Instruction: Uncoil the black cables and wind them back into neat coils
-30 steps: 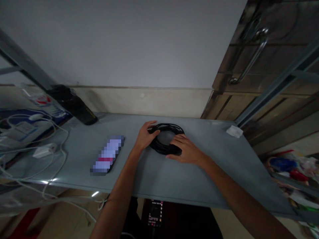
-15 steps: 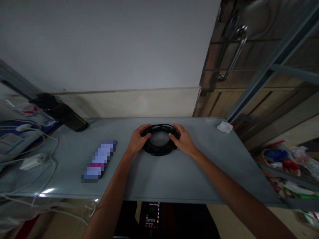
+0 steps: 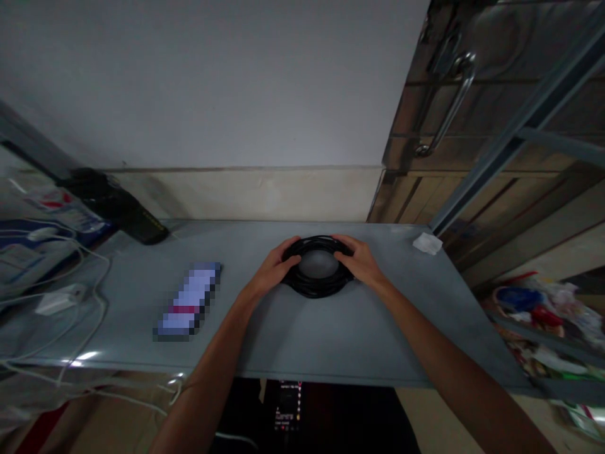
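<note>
A coil of black cable (image 3: 317,288) is at the middle of the grey tabletop (image 3: 331,343), its loops gathered into a ring. My left hand (image 3: 278,261) grips the ring's left side, thumb over the top and fingers round the outside. On the right side, my right hand (image 3: 359,260) holds it the same way, thumb at the inner edge. The fingers behind the coil are partly hidden. Whether the coil rests on the table or hangs just above it, I cannot tell.
A phone (image 3: 191,299) with a lit, blurred screen lies left of my arms. Farther left are a dark bottle (image 3: 127,211), a white charger (image 3: 59,299) and tangled white cables. Crumpled tissue (image 3: 428,243) sits near the right metal post (image 3: 491,151). A wall stands behind.
Both hands and the cable coil have shifted slightly to the right together. The grip on each side looks the same.
</note>
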{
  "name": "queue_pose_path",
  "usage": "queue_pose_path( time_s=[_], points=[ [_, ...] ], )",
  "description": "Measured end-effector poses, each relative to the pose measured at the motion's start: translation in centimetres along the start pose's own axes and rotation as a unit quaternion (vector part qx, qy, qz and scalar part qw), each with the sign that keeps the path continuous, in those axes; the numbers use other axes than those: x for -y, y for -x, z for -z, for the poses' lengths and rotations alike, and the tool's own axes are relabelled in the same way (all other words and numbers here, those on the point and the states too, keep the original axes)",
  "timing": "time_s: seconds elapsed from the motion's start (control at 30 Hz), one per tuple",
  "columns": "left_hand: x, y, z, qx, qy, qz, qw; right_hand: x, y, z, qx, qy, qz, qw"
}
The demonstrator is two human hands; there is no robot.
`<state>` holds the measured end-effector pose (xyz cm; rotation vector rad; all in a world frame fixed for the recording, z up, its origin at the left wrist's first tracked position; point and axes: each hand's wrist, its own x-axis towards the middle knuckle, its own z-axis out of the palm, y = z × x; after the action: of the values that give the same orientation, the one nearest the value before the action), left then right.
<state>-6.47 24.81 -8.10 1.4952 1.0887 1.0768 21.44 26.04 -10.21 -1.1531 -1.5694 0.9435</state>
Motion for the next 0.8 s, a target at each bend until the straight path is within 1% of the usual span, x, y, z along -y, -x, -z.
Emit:
queue_pose_path(
  time_s=[0.17, 0.23, 0.3, 0.37, 0.47, 0.53, 0.67, 0.8],
  points=[
    [-0.6, 0.1, -0.3, 0.0, 0.014, 0.011, 1.0, -0.2, -0.1, 0.1, 0.004, 0.003, 0.007, 1.0],
    [-0.7, 0.1, -0.5, -0.015, 0.02, 0.011, 1.0, -0.4, -0.2, 0.2, -0.011, 0.004, 0.01, 1.0],
    [-0.7, -0.1, -0.6, -0.044, 0.029, 0.006, 0.999, -0.4, -0.3, 0.4, -0.05, -0.005, 0.013, 0.999],
    [-0.5, -0.3, -0.5, -0.092, 0.052, -0.002, 0.994, -0.3, -0.5, 0.8, -0.103, -0.023, 0.02, 0.994],
    [-0.5, -0.6, 0.1, -0.166, 0.111, -0.018, 0.98, 0.1, -0.9, 1.8, -0.17, -0.043, 0.037, 0.984],
    [-0.6, -0.7, 0.8, -0.197, 0.149, -0.022, 0.969, 0.5, -1.0, 2.4, -0.201, -0.052, 0.049, 0.977],
    [-0.9, -0.8, 1.7, -0.243, 0.187, -0.027, 0.951, 1.1, -1.1, 3.0, -0.241, -0.048, 0.059, 0.968],
    [-0.8, -0.8, 2.1, -0.27, 0.203, -0.025, 0.941, 1.2, -1.1, 3.1, -0.248, -0.037, 0.061, 0.966]
  ],
)
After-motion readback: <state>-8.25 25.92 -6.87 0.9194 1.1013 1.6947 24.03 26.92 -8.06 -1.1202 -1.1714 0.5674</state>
